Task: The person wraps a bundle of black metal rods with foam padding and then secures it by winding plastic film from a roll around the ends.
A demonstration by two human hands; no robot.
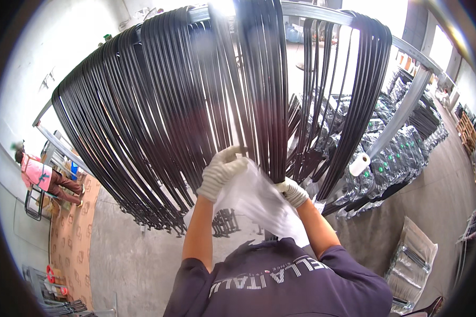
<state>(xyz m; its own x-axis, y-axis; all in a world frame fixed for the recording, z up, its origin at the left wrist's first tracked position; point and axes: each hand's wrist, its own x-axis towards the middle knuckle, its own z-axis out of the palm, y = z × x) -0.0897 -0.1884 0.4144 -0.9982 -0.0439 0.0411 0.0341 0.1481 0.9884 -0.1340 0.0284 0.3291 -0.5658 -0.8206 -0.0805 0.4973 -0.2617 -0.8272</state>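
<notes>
Long thin black strips hang in a dense row over a metal rail in front of me. My left hand, in a pale knitted glove, is closed on the upper edge of a thin, whitish see-through plastic sheet. The sheet slopes down to the right between my forearms and is blurred. My right hand, also gloved, is closed at the lower part of a thick bundle of black strips. Some of its fingers are hidden there.
Stacked plastic-wrapped black parts fill the right side behind a slanting metal post. A white roll sits by the post. A wrapped flat pack lies at lower right. A person in pink is far left.
</notes>
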